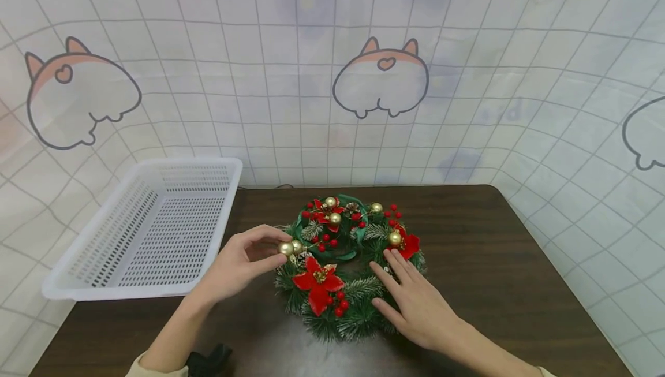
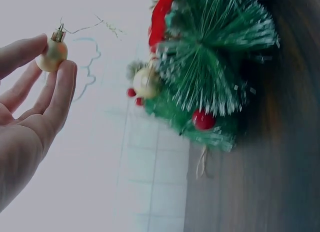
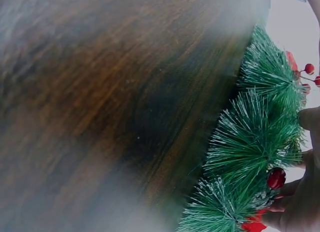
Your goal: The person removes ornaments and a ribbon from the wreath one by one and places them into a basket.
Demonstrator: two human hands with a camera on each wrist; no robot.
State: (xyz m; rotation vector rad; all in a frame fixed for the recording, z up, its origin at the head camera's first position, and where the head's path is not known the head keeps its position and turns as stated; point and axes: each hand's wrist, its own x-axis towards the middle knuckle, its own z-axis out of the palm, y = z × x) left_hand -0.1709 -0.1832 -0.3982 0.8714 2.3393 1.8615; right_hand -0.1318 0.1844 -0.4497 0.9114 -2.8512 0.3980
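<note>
A green Christmas wreath [image 1: 363,290] lies on the table, dressed with red poinsettias [image 1: 318,284], red berries, gold balls and a green ribbon [image 1: 358,204]. At its left side my left hand [image 1: 241,261] pinches a small gold ball ornament [image 2: 54,55] between thumb and fingers. A thin wire trails from the ornament's cap in the left wrist view. My right hand [image 1: 415,308] rests on the wreath's right front part, its fingers spread and fairly straight. In the right wrist view, pine needles [image 3: 250,142] partly hide these fingers.
A white perforated plastic basket [image 1: 223,209] stands at the left of the dark wooden table [image 1: 467,232]. Some black object [image 1: 208,359] lies by the front edge near my left forearm. Behind the table hangs a white grid-patterned curtain [image 1: 291,88].
</note>
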